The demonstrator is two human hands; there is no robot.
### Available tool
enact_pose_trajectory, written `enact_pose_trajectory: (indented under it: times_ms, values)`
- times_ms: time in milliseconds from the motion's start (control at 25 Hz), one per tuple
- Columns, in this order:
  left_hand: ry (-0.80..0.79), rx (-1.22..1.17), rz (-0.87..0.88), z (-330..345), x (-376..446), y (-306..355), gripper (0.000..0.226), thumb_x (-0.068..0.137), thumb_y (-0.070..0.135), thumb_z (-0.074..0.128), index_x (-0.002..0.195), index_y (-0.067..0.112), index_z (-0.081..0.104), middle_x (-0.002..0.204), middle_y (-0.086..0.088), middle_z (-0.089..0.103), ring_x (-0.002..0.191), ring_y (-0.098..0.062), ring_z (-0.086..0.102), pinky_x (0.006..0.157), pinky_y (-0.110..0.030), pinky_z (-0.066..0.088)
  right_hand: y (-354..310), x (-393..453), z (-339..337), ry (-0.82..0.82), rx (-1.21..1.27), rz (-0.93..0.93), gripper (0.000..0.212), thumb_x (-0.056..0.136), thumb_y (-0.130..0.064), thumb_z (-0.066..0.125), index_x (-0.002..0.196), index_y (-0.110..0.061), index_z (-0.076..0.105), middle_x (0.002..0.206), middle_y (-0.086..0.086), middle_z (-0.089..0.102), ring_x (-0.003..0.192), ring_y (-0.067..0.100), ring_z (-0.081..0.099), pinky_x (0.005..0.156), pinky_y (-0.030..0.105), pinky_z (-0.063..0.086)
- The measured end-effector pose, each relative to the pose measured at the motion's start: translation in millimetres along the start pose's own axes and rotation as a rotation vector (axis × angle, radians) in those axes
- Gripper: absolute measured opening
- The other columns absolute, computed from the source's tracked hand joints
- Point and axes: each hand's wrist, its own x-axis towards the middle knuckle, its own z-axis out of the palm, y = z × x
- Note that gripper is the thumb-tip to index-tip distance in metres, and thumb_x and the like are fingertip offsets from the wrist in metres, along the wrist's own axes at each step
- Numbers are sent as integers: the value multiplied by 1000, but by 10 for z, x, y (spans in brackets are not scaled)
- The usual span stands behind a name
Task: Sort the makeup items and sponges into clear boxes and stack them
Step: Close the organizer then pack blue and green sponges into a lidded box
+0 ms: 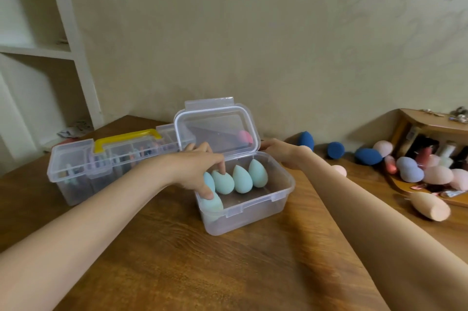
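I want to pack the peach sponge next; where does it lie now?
In the head view, the peach sponge lies on its side on the table, right of the open box, beyond the right forearm and in front of the wooden tray.

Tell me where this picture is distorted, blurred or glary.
Head view: wide-angle bending curves the shelf unit and the table edges; the peach sponge at right looks smeared, as does the right hand; the open clear box lid shows soft reflections; lighting is dim and even.
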Motion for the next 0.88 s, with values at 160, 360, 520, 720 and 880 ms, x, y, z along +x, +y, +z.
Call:
enact_pose_trajectory:
  times_ms: [160,360,520,720,880]
  values:
    - [10,14,6,34,-14,-14,49,81,33,68,122,35,43,117,6,31,118,-17,30,96,-34,36,116,-12,-31,281,88,52,25,92,-19,56,113,-9,65,109,10,64,102,23,60,89,34,52]
    - [40,-57,57,44,-48,54,46,81,29,69,121,34,46,122,5,34,119,-15,32,101,-32,37,148,-578,-321,513,471,-3,19,84,-16,67,93,-9,52,81,8,61,65,14,57,63,24,52]
    - [50,-138,164,71,48,281,48,82,25,69,125,31,48,130,5,35,123,-13,34,104,-30,38,-42,-1162,-284,228,387,-199,14,83,-7,67,91,-14,57,88,3,63,68,11,61,64,19,51]
    - [68,-152,224,108,249,562,57,82,24,68,134,26,44,135,3,34,125,-14,33,105,-29,38,-24,-1285,154,228,-51,-85,20,77,-25,73,84,-10,61,83,4,65,77,15,63,78,31,53]
    - [76,-173,234,115,310,627,48,82,21,68,126,29,50,135,3,35,125,-14,32,105,-29,36,22,-1254,265,258,-372,-97,27,82,-29,68,87,-3,68,78,4,61,71,14,54,62,19,42]
